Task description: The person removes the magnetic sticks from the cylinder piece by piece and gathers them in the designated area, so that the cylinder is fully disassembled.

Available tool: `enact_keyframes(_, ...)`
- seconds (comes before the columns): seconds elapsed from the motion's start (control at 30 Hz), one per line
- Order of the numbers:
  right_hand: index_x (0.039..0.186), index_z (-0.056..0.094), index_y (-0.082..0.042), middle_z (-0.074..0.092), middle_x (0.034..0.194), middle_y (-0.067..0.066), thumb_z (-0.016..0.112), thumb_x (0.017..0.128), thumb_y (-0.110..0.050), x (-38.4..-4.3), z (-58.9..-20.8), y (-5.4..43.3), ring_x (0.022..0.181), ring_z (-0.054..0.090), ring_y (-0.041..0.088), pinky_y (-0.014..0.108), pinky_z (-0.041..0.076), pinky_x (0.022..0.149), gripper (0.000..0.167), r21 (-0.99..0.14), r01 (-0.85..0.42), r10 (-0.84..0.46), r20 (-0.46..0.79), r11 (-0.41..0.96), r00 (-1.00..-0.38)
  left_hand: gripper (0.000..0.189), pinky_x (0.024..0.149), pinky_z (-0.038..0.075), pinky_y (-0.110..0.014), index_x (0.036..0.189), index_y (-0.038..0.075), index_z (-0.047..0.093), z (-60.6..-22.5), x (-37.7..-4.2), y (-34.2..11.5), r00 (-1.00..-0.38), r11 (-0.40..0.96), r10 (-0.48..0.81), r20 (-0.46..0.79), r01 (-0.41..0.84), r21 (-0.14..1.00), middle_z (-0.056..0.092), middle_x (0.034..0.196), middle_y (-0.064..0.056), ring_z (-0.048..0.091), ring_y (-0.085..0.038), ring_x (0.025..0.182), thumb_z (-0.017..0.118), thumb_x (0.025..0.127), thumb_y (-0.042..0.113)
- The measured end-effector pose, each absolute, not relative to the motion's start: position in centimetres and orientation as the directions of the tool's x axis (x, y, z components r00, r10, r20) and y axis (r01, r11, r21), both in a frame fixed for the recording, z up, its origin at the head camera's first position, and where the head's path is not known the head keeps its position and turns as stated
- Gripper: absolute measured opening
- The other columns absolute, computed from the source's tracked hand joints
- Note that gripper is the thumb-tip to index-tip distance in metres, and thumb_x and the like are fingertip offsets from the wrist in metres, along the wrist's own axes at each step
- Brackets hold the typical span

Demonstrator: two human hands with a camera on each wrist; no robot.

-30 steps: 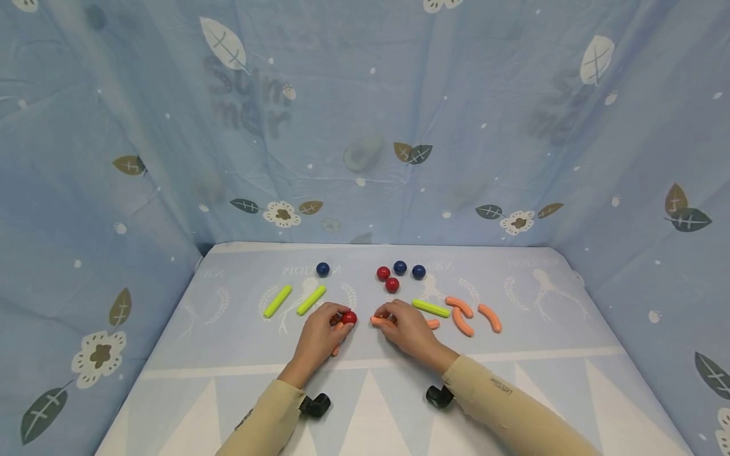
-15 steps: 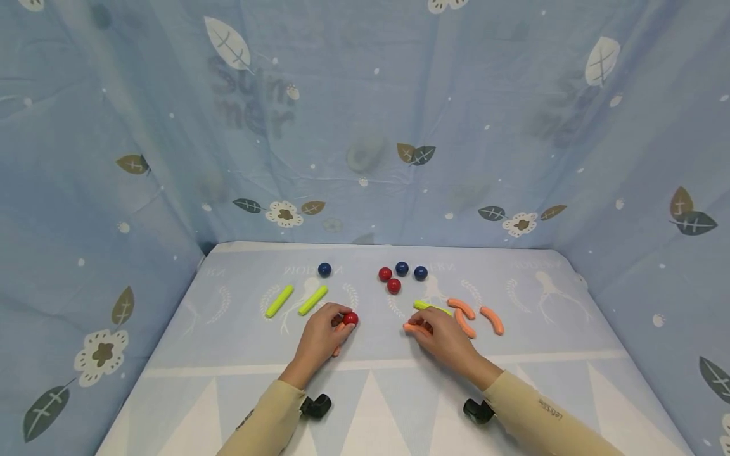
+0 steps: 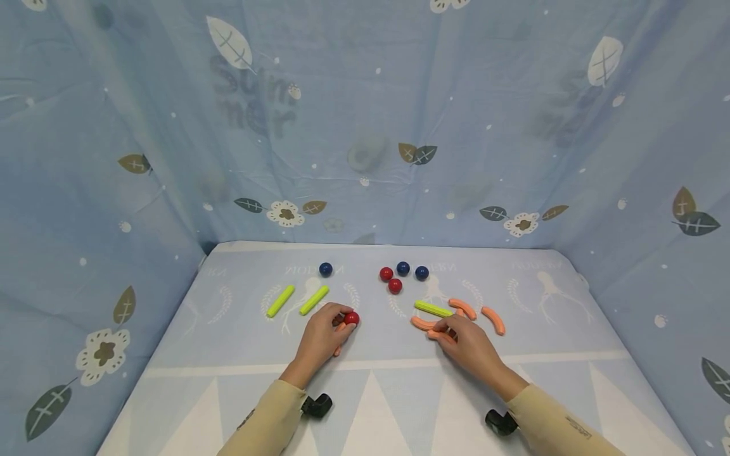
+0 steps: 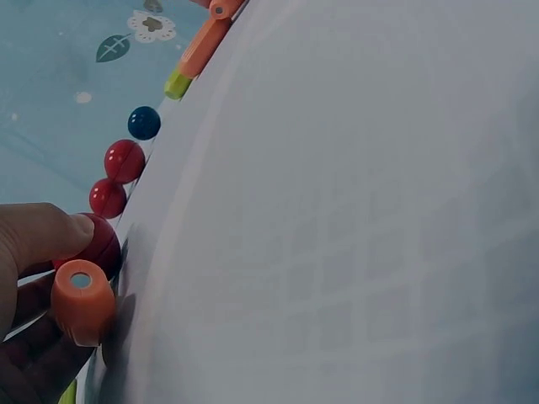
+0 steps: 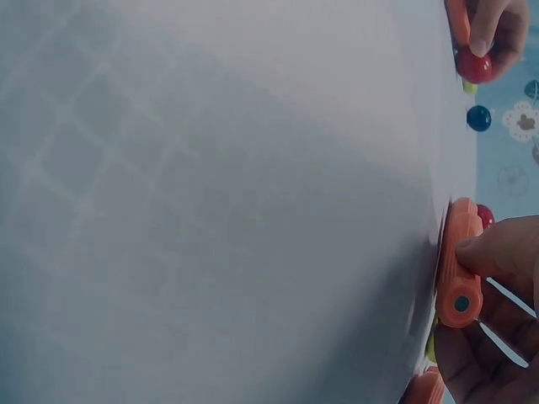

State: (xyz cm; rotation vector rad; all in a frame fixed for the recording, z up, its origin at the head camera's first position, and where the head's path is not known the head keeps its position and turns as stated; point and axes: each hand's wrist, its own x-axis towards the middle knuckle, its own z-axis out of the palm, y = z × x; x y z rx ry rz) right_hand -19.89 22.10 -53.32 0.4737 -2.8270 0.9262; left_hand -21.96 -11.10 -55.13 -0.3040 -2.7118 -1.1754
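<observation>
In the head view my left hand pinches a glossy red ball near the middle of the table. Under that hand lies a curved orange magnetic rod, close to the ball; whether they touch I cannot tell. My right hand, farther right, pinches another orange rod by thumb and fingers. The right wrist view shows a metal disc in the near end of this held orange rod. Just beyond it lies one more orange rod, beside a lime-green rod.
Two more orange rods lie right of the right hand, another partly hidden. Behind are two red balls and two blue balls. A lone blue ball and two green rods lie left. Printed cloth encloses the table.
My right hand has moved rightward from near the left hand, an orange rod in its fingers, uncovering part of another orange rod. The left hand stays in place with the red ball.
</observation>
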Motion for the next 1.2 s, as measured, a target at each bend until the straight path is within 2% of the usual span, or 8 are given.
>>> enact_keyframes(0.4,0.096,0.073,-0.019,0.064,0.084,-0.012,0.082,0.088,-0.02,-19.6,-53.8,22.9,0.068,0.051,0.006,0.025,0.046,0.063,0.013,-0.553,-0.333,-0.249,0.223,0.764,-0.942,0.03,0.084,0.056,-0.035,0.114,0.014,0.073,-55.2,-22.0,-11.0,-0.965,0.676,0.113,0.238,0.25,0.693,0.067,0.108,0.002,0.063,-0.011,0.094,0.083,0.086,0.019)
enact_keyframes(0.97,0.099,0.073,-0.015,0.065,0.09,-0.007,0.084,0.084,-0.01,-19.4,-54.4,22.8,0.075,0.055,0.008,0.028,0.049,0.067,0.019,-0.554,-0.334,-0.228,0.252,0.763,-0.94,0.031,0.085,0.056,-0.035,0.114,0.014,0.073,-55.2,-21.9,-11.0,-0.964,0.686,0.114,0.239,0.25,0.684,0.067,0.108,0.002,0.064,-0.011,0.094,0.083,0.086,0.019)
enact_keyframes(1.2,0.1,0.074,-0.015,0.066,0.091,-0.007,0.085,0.084,-0.015,-19.4,-54.2,22.6,0.077,0.056,0.009,0.029,0.049,0.067,0.02,-0.537,-0.335,-0.223,0.264,0.774,-0.938,0.03,0.085,0.056,-0.036,0.114,0.014,0.073,-55.2,-21.9,-11.0,-0.963,0.68,0.115,0.243,0.255,0.687,0.067,0.108,0.001,0.064,-0.012,0.093,0.083,0.086,0.018)
